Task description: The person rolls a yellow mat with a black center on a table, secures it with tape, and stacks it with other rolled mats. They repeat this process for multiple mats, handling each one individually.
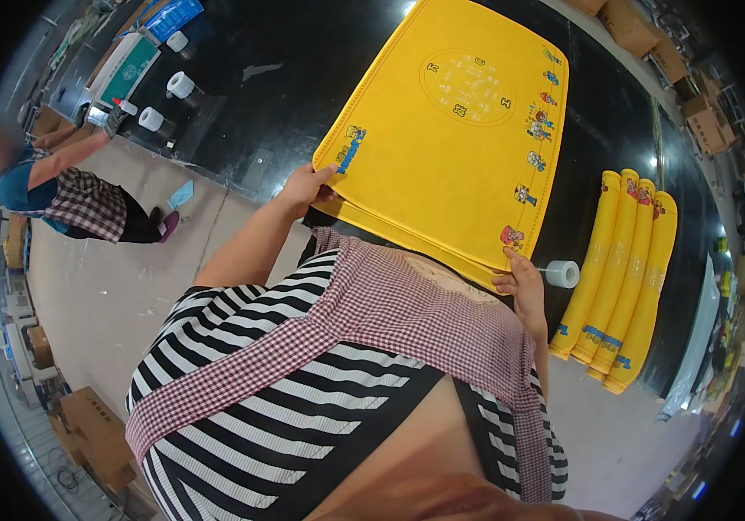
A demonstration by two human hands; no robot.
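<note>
A large yellow mat (pixel 424 174) with small cartoon figures along its edges and a printed circle lies flat before me on a black table. Its near edge shows a second yellow layer underneath. My left hand (pixel 305 188) is closed on the near left corner, thumb on top. At the near right corner, my right hand (pixel 523 283) pinches the edge between thumb and fingers. Just right of that hand stands a roll of clear tape (pixel 561 273). Farther right lie several rolled yellow mats (pixel 624 269), side by side, with shiny bands around them.
The black table (pixel 255 139) stretches to the far left. White rolls (pixel 180 84) and a green-and-white box (pixel 125 71) are on it. Another person (pixel 86 191) reaches over its left edge. Cardboard boxes (pixel 706 122) line the far right; more boxes (pixel 95 425) stand at lower left.
</note>
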